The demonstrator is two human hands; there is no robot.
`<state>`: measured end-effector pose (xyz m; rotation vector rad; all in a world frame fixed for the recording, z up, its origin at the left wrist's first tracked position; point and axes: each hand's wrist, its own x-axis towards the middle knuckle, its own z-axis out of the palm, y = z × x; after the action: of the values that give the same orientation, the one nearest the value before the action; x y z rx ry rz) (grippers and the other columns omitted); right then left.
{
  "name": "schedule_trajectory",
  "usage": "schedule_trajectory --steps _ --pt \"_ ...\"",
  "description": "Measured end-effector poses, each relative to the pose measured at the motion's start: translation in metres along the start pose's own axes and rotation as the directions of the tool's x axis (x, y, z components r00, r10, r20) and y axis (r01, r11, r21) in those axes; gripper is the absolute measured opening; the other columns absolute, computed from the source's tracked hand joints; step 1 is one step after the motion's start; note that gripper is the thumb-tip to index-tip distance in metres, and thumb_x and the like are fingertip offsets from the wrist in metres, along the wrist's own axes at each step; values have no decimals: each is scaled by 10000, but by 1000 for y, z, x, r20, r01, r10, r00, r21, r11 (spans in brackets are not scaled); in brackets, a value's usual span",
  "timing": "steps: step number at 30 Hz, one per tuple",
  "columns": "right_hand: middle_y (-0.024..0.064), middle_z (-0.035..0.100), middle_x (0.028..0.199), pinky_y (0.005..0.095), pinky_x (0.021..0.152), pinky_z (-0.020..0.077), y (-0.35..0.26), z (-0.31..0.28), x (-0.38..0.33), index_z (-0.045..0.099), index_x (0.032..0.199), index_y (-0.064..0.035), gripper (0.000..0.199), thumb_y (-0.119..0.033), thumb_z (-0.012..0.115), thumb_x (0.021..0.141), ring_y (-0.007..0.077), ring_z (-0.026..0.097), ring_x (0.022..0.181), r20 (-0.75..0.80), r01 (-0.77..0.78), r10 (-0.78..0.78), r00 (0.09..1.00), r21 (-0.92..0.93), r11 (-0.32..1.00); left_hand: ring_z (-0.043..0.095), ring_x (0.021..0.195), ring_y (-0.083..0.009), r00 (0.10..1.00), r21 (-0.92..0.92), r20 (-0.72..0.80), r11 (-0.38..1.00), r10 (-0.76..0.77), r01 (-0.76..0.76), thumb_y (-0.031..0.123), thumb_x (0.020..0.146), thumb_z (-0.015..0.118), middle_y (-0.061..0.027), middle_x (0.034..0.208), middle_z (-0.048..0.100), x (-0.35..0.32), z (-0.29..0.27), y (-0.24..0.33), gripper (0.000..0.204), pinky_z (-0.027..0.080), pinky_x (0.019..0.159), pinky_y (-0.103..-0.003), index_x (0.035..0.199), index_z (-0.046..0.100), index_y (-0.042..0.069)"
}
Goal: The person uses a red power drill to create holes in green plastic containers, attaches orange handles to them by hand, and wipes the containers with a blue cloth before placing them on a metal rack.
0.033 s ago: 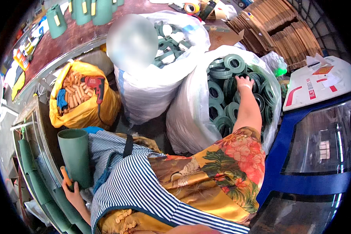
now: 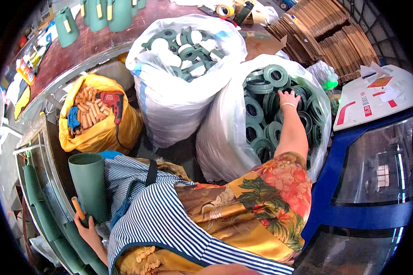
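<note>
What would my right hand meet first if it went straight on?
Your right hand would probably meet dark green, plastic-looking rings inside the white plastic sack, though depth is unclear.

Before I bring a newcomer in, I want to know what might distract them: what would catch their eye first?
Probably the white sack of dark green rings right of centre, with the right hand reaching in among them. Next, perhaps, the red drill atop orange pieces in the yellow bag at left. Below that bag, the left hand holds a tall green cylinder.
</note>
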<state>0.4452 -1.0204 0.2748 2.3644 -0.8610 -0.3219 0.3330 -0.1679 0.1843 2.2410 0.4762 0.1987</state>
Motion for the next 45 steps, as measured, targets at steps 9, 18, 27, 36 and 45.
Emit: schedule_trajectory --steps 9,18,27,36,45 --pt "134 698 940 461 736 556 -71 -186 -4 670 993 -104 195 -216 533 909 341 695 893 -548 43 143 824 313 949 569 1069 -217 966 -256 -241 966 -89 25 36 911 615 -115 1148 643 -7 15 -4 325 411 984 -321 1232 592 -8" --pt "199 659 1117 434 932 470 -462 -229 -208 541 1268 -69 565 -470 629 879 377 613 1058 -601 709 -796 -78 528 -468 637 948 -205 728 -360 -647 933 -227 -29 95 940 621 -138 1034 683 -38 -30 39 249 509 871 -329 1168 607 -5" --pt "103 592 1009 417 863 447 -482 -170 -299 626 1189 -96 479 -319 727 777 307 530 983 -838 808 -446 -315 9 -588 664 949 -168 653 -487 -620 866 -435 115 3 879 641 -108 1032 698 -91 -33 15 294 495 873 -278 1172 626 -3" --pt "127 617 1034 415 885 419 -494 -191 -301 550 1364 -116 447 -227 597 934 307 536 933 -810 739 -585 34 414 -531 688 937 -192 746 -688 -464 725 -478 38 5 830 699 -113 1026 686 -89 -15 19 340 539 827 -283 1159 614 -10" --pt "159 594 1013 355 851 433 -444 -283 -350 562 1323 9 458 -241 441 959 263 549 937 -929 263 -368 47 367 -892 651 878 -180 804 -745 -467 654 -368 -133 182 836 740 -114 944 680 -65 -32 42 394 536 812 -305 1153 596 -3"
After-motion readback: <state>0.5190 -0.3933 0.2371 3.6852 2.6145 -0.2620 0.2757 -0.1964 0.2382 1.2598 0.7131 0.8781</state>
